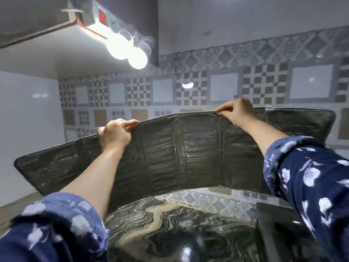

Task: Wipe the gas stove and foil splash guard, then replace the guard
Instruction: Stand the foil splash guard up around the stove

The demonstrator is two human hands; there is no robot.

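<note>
The foil splash guard (188,152) is a wide, dark, crinkled folding panel that stands curved across the middle of the view, its side wings bent toward me. My left hand (115,132) grips its top edge left of centre, fingers curled over the rim. My right hand (236,112) pinches the top edge right of centre. The guard's lower edge hangs just above the marbled dark counter (160,224). A dark edge at the lower right may be the gas stove (273,220), mostly hidden by my right sleeve.
Patterned wall tiles (188,87) run behind the guard. A cabinet or hood underside with bright lamps (128,52) hangs overhead at the upper left. A plain white wall (28,120) closes the left side.
</note>
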